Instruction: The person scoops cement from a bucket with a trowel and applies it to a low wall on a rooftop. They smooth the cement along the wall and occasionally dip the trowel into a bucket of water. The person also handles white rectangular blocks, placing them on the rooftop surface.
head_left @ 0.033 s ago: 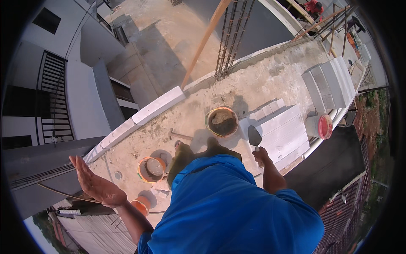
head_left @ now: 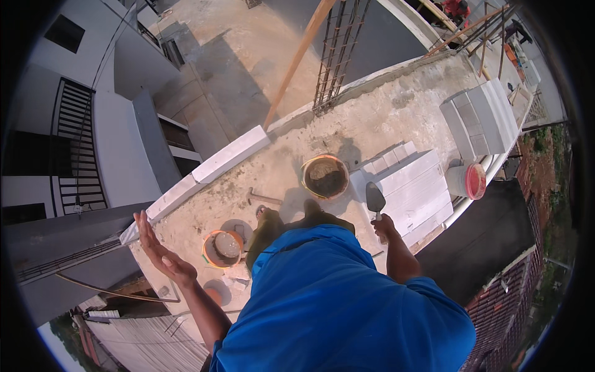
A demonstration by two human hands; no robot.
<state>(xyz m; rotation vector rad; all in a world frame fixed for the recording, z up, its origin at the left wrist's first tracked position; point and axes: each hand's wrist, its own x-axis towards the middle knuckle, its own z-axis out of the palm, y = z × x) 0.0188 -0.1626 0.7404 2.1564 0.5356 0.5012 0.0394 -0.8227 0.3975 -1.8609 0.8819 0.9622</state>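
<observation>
- Right hand [head_left: 384, 224]: gripping trowel [head_left: 375, 199].
- Left hand [head_left: 158, 251]: spread wide, empty.
- Orange bucket [head_left: 325, 177]: holds grey mortar.
- Small bucket [head_left: 222, 248]: grey contents.

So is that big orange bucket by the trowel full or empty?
Partly full. The orange bucket stands upright, and dark grey mortar shows inside, below its rim, near the trowel.

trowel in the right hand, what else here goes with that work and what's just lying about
In use:
right hand gripping the trowel
mortar bucket
white blocks alongside
left hand, open and empty

Lying about:
hammer
orange bucket
red-lidded pail
far block stack
</observation>
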